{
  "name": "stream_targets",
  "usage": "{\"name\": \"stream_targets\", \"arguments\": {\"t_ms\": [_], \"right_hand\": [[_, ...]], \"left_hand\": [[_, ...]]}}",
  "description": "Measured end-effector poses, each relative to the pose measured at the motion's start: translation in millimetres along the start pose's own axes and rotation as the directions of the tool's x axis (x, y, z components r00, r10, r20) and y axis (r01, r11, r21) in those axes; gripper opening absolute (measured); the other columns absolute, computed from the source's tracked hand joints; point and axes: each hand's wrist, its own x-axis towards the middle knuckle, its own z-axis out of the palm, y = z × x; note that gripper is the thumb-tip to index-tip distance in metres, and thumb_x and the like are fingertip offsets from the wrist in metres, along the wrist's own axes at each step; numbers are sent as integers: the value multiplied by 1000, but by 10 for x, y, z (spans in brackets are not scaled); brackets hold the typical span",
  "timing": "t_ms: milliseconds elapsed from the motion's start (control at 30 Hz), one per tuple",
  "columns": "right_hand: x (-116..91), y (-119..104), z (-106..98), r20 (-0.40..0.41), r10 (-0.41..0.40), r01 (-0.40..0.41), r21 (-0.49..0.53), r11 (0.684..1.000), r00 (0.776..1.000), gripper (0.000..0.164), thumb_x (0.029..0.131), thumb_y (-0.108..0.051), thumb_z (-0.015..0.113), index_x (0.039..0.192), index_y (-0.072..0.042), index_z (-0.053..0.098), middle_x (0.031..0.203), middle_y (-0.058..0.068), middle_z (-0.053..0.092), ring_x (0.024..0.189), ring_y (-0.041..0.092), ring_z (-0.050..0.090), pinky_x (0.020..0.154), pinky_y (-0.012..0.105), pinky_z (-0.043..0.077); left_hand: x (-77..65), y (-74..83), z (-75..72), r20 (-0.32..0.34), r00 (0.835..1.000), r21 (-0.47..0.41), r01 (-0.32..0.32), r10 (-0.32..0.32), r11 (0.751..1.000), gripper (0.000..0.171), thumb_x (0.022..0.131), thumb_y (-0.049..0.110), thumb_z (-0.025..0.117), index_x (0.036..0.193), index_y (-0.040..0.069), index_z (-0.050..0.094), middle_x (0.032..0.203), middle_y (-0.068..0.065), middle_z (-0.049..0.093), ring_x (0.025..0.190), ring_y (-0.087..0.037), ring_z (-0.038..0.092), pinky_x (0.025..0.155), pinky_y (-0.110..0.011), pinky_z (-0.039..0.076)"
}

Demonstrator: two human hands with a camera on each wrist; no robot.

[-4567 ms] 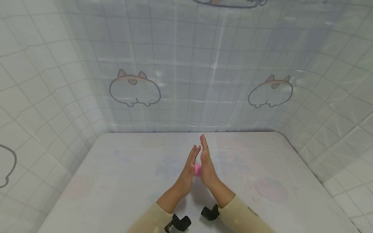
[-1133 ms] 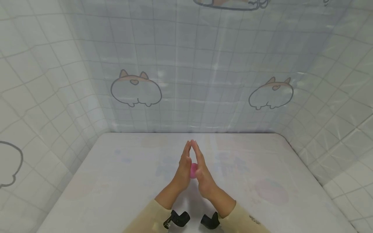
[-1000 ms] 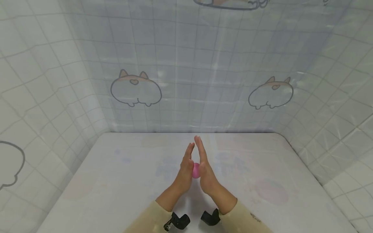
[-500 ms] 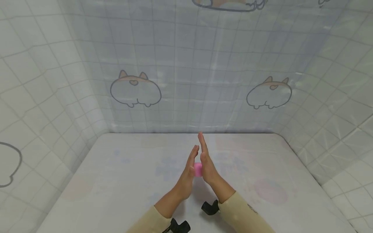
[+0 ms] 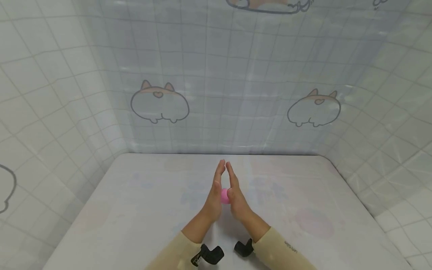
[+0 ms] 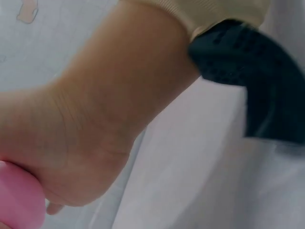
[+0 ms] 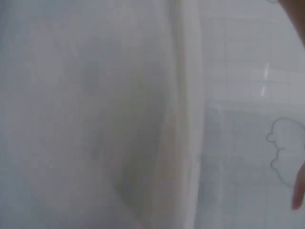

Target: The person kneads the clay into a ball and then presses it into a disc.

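Observation:
A smooth pink lump (image 5: 225,195), which looks like modelling clay, sits between my two palms above the table. My left hand (image 5: 214,200) presses it from the left with its fingers straight and pointing away. From the right my right hand (image 5: 237,200) presses against it, fingers also straight. The fingertips of both hands lean close together, with a narrow gap between them. In the left wrist view the pink lump (image 6: 20,198) shows rounded against the heel of the left hand (image 6: 71,157). The right wrist view catches only a blurred finger (image 7: 299,191) at its edge.
The white table (image 5: 135,225) has faint pastel patterns. A gridded sheet (image 5: 219,93) with cartoon animal drawings hangs behind it and along both sides. Black wrist mounts (image 5: 212,255) stick out from the beige sleeves (image 5: 280,247), close above the tabletop.
The hands have slid against each other: the right hand has drawn back and the left has gone forward, so their fingertips are nearly level. The pink lump looks rounder and sits slightly further left.

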Motion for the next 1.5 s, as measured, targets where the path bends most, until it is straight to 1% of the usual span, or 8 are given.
{"name": "stream_targets", "arguments": {"t_ms": [233,367,567,667,900,1100,1233,1500], "right_hand": [[-18,-150,53,8,-61,61,-41,997,998,89,101,-68,17,159,-2,2,166,16,4,151,29,6,108,72,17],[-9,-200,54,-13,-88,87,-84,993,996,90,100,-69,14,159,-1,3,166,16,5,151,28,8,106,68,23],[56,-209,7,-71,-117,100,-206,973,991,88,101,-67,8,159,-1,6,166,15,9,152,31,8,109,72,14],[108,-185,-22,-103,-123,92,-262,961,987,84,103,-63,9,159,0,8,165,19,12,151,36,10,110,70,13],[206,-71,-100,-135,-17,-17,-247,969,991,81,104,-63,11,161,-6,7,166,18,10,151,38,7,111,72,9],[212,39,-96,-95,93,-109,-185,977,991,87,99,-71,12,161,-10,11,167,11,9,152,36,6,112,70,5],[156,104,-51,-31,154,-156,-95,983,988,85,99,-72,15,162,-14,9,168,9,8,152,36,5,111,72,7],[62,69,57,8,32,-32,-18,999,999,78,105,-59,12,160,-5,7,166,16,9,151,38,9,110,73,11]], "left_hand": [[82,-73,1,-64,992,-39,107,-109,994,77,103,64,7,162,16,8,168,-6,7,152,-30,6,112,-71,1],[77,-128,3,-58,983,-59,170,-173,984,76,103,64,9,162,16,10,168,-6,7,152,-32,9,111,-73,3],[23,-224,20,-3,973,58,230,-230,972,77,102,65,8,162,17,12,167,-12,8,150,-40,12,110,-74,13],[-2,-250,32,36,971,94,231,-235,968,76,103,64,8,162,16,11,167,-14,8,149,-41,14,109,-73,17],[-34,-230,46,111,969,-21,224,-220,974,70,105,56,1,162,17,6,168,-8,6,151,-39,12,113,-70,8],[-8,-203,17,106,985,-115,151,-139,982,83,101,65,-1,161,8,6,167,-15,4,150,-42,11,115,-67,6],[42,-137,-16,80,992,-177,110,-97,978,84,100,67,2,161,9,5,167,-10,2,150,-41,8,113,-68,3],[85,-91,-62,-20,995,-113,97,-100,989,88,96,74,4,162,16,6,167,-10,6,151,-34,7,111,-72,0]]}}
